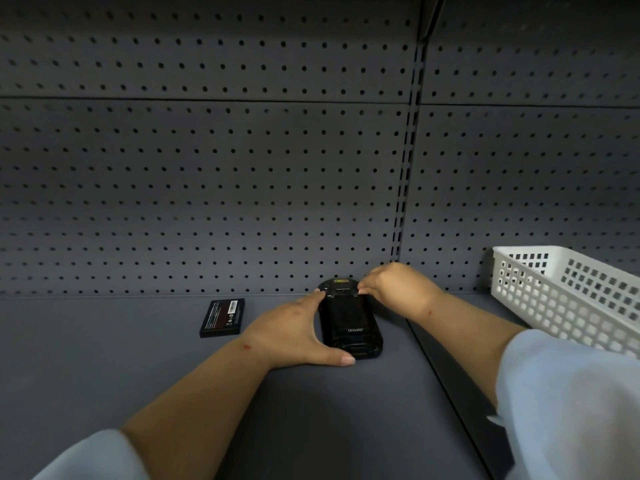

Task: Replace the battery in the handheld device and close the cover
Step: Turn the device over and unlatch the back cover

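Note:
A black handheld device (349,322) lies face down on the grey shelf (138,358), its back cover with white lettering facing up. My left hand (294,334) grips its left side, thumb at the near end and fingertips at the far left corner. My right hand (394,284) pinches the far right corner near the scanner window. A loose black battery (222,317) with a red-striped label lies flat on the shelf to the left, apart from both hands.
A grey pegboard wall (207,185) rises right behind the device. A white perforated plastic basket (568,296) stands on the neighbouring shelf at the right. A dark seam (446,382) divides the two shelf boards.

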### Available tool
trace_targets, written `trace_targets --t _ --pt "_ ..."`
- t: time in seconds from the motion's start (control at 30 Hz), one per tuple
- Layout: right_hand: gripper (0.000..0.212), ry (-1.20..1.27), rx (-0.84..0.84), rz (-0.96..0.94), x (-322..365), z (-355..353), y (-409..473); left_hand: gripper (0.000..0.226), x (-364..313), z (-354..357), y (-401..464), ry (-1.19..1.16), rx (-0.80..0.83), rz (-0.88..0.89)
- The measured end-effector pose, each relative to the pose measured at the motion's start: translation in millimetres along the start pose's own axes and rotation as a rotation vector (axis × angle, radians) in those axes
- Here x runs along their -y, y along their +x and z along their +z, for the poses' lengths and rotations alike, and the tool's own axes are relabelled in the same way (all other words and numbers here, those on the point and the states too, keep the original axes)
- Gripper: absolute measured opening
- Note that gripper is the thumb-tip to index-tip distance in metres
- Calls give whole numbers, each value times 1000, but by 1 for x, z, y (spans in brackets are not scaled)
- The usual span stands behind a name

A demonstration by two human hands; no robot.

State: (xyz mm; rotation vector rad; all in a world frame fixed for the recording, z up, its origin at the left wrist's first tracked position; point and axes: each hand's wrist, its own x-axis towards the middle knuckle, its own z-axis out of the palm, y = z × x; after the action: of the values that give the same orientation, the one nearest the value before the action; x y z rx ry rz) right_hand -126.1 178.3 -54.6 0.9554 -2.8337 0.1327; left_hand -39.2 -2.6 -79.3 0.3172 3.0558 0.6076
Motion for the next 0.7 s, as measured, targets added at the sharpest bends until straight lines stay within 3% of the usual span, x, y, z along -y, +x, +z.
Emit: trace_targets --t 0.37,0.53,0.63,0.7 --pt "26 43 -97 28 3 7 0 109 -1 0 0 -20 6 6" --pt "32 85 -55 92 4 10 1 110 4 1 3 -36 30 -4" --pt "24 278 -184 135 1 18 -8 95 8 -6 6 -214 39 -17" --pt "24 364 -225 146 0 20 -12 69 11 -10 11 -254 -14 -16"
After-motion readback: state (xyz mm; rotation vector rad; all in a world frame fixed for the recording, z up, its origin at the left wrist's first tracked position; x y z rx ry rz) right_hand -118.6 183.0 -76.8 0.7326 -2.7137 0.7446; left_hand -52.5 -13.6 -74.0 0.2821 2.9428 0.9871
